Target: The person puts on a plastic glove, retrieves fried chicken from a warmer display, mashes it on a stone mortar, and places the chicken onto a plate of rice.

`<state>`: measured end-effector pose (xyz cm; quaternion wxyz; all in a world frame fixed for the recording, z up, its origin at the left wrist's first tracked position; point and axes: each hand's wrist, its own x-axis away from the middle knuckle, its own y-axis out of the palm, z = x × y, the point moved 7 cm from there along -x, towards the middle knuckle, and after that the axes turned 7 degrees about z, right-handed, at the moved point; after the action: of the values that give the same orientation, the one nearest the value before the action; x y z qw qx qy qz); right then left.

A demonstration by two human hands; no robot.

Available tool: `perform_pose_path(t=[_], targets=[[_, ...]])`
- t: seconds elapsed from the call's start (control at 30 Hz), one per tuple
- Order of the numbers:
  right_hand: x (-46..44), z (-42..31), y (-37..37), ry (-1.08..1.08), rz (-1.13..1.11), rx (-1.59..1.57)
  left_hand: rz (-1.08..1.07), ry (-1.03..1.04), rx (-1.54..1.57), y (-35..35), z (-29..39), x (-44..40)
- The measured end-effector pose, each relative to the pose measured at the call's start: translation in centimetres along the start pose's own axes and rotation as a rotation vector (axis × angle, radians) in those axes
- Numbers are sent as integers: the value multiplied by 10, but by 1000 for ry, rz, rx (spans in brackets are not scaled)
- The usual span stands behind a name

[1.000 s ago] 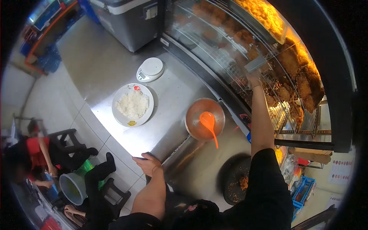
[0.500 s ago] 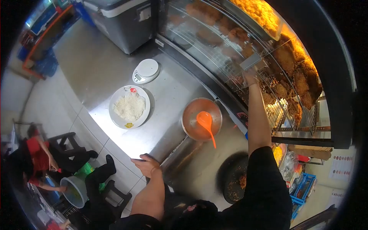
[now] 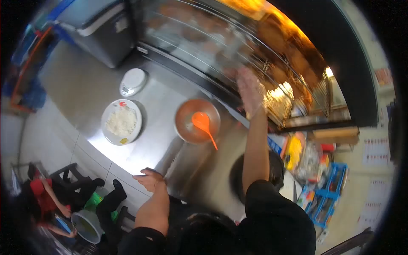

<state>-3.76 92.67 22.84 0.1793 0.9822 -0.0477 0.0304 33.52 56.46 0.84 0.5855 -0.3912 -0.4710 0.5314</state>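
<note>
My left hand [image 3: 149, 181] is closed around a dark, thin, flat object [image 3: 151, 171], perhaps a phone seen edge-on. My right hand [image 3: 250, 91], blurred and apparently in a clear plastic glove, reaches up by the glass front of the heated display case [image 3: 187, 70]. Its fingers look stretched out, with no held thing visible. Browned fried pieces [image 3: 272, 36] lie on wire racks behind the glass. On the steel counter stand a plate of white rice [image 3: 121, 122] and a metal bowl [image 3: 182, 127] with an orange ladle [image 3: 201, 121] in it.
A white kitchen scale [image 3: 134, 80] sits behind the plate, near a grey bin [image 3: 95, 40]. A dark round pan [image 3: 274, 170] is partly under my right arm. Blue crates [image 3: 331, 191] stand at right. A person in red [image 3: 40, 193] sits low at left by a bucket [image 3: 87, 225].
The view has swung, so the counter things appear further left. My right hand has moved along the case front, and the glass panel's handle seems shifted left. My left hand keeps its object.
</note>
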Motion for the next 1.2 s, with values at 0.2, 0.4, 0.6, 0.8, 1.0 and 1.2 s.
perform_pose_path(t=[0.2,0.4,0.6,0.8,1.0,1.2], targets=[[221,74,-92,194,65,405,91,111,73,29,-14,-6],[407,60,-235,63,234,934,293,193,108,61,-30,-25],[417,4,-300,-4,430,1090,209,44,187,4,-21,28],[418,41,-351,369,473,270,-201,120,296,51,-43,-35],[422,63,-386,371,331,-214,-814,79,532,36,-84,-68],[439,22,-355,336,270,-707,-1019,45,389,37,-154,-91]])
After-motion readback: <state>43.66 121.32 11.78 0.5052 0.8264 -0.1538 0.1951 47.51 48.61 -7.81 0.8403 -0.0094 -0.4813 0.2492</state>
